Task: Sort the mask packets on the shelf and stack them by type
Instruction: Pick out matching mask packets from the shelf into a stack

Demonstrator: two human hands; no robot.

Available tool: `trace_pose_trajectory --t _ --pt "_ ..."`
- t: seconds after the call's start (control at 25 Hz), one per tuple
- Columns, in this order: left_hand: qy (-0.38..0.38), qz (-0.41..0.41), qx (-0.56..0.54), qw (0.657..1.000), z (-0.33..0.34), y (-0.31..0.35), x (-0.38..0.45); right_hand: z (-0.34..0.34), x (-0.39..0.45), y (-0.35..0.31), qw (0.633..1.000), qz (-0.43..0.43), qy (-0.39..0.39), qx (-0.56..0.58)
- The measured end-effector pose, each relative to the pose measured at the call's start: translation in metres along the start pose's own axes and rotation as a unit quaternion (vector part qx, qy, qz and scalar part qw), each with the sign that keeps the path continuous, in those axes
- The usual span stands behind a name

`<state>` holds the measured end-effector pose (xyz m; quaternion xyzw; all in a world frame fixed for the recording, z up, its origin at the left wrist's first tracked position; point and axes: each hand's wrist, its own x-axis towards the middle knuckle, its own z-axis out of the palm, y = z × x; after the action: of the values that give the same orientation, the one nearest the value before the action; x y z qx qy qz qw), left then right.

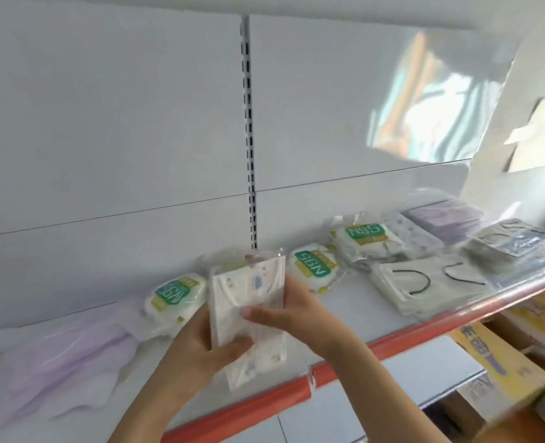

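Three N95 packs (175,295) (316,266) (365,233) lie behind and right of the grip, lilac masks (57,350) to its left, black-looped packs (431,286) farther right. Both hands, left (201,343) and right (293,311), clasp a printed packet (249,311) above the shelf (344,366), fingers curled round its edges. It stands nearly upright, long axis vertical: clear wrap, white with small coloured prints.

White back panels (105,123), slotted upright (249,123), red-edged shelf (392,338)
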<state>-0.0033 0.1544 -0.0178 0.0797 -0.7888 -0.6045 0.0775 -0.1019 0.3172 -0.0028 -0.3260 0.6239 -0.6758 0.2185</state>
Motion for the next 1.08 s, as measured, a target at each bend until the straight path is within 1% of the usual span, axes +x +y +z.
trace_pose_trajectory --t 0.08,0.12,0.2,0.28,0.32,0.36,0.4,0.48,0.52,0.56,0.64,0.72,0.8,0.88,0.92,1.0,1.04,1.08 --pt "0.023 -0.032 0.046 0.998 0.021 -0.011 0.009 -0.013 0.0 0.011 0.999 0.034 0.003 -0.003" --pt "0.039 -0.03 0.053 0.997 0.031 -0.011 0.014 -0.018 0.001 0.013 0.999 0.032 0.003 0.004" --pt "0.038 -0.011 0.056 0.998 0.05 -0.004 0.026 -0.031 0.003 0.008 0.999 0.003 0.024 0.034" --pt "0.045 -0.001 0.027 0.999 0.067 0.01 0.038 -0.054 0.0 -0.004 0.991 -0.033 0.07 0.11" --pt "0.044 -0.005 0.014 0.999 0.076 0.019 0.043 -0.072 -0.003 -0.009 0.98 -0.052 0.098 0.164" --pt "0.035 -0.002 -0.016 0.999 0.088 0.025 0.051 -0.09 -0.007 -0.013 0.965 -0.065 0.122 0.224" --pt "0.041 -0.005 -0.051 0.998 0.101 0.028 0.059 -0.109 -0.012 -0.016 0.947 -0.073 0.137 0.28" --pt "0.067 -0.02 -0.103 0.992 0.131 0.034 0.074 -0.143 -0.023 -0.013 0.919 -0.075 0.134 0.362" --pt "0.051 -0.029 -0.139 0.989 0.147 0.036 0.08 -0.155 -0.027 -0.009 0.907 -0.067 0.134 0.394" --pt "0.016 -0.031 -0.182 0.983 0.161 0.038 0.086 -0.164 -0.031 -0.006 0.901 -0.06 0.132 0.41" --pt "-0.039 -0.042 -0.245 0.968 0.191 0.043 0.094 -0.183 -0.039 0.002 0.905 -0.057 0.147 0.395" --pt "-0.046 -0.047 -0.27 0.961 0.204 0.048 0.103 -0.199 -0.048 0.002 0.918 -0.044 0.188 0.345" --pt "-0.047 -0.055 -0.271 0.96 0.208 0.054 0.108 -0.215 -0.058 -0.003 0.934 -0.014 0.242 0.262" --pt "-0.058 -0.049 -0.247 0.966 0.21 0.055 0.116 -0.232 -0.068 -0.008 0.934 0.019 0.294 0.203" --pt "-0.064 -0.044 -0.239 0.968 0.215 0.059 0.119 -0.236 -0.07 -0.01 0.932 0.021 0.296 0.209" --pt "-0.074 -0.038 -0.249 0.965 0.231 0.068 0.127 -0.235 -0.065 -0.016 0.924 0.02 0.28 0.261" --pt "-0.086 -0.043 -0.254 0.962 0.243 0.075 0.132 -0.235 -0.059 -0.018 0.918 0.028 0.286 0.272" --pt "-0.104 -0.049 -0.251 0.961 0.253 0.083 0.136 -0.239 -0.052 -0.019 0.911 0.037 0.316 0.262"
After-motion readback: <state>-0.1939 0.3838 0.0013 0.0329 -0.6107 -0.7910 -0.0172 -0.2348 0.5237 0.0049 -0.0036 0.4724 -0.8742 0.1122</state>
